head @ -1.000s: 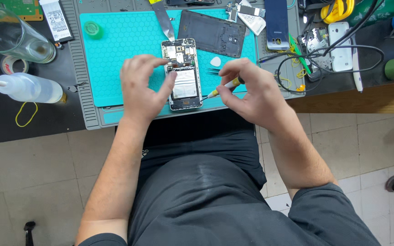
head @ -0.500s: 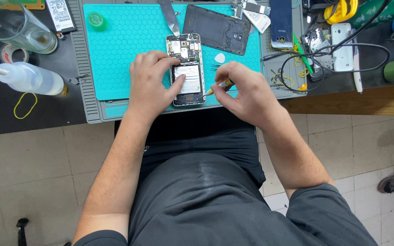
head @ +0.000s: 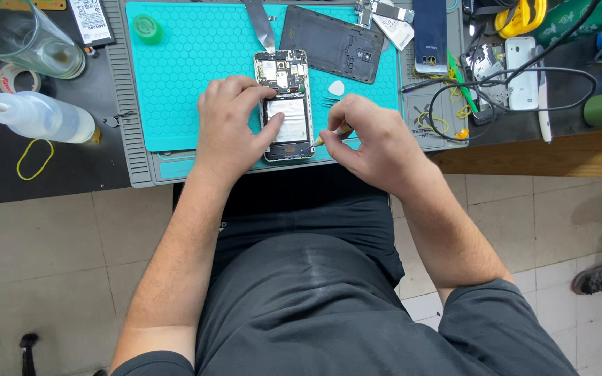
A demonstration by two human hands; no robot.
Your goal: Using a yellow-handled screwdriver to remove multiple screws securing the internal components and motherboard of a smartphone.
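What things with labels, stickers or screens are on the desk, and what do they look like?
Opened phone: on the teal mat, back off, a white rectangular label on its battery; left hand steadies it.
Loose battery: top left, dark rectangle with a white printed label.
Dark blue phone: top right, lying flat, glossy.
Tape roll: left edge, white ring with red print.

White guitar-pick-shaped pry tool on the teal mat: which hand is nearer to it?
Right. The right hand lies just below the white pick; the left hand is farther, across the opened phone.
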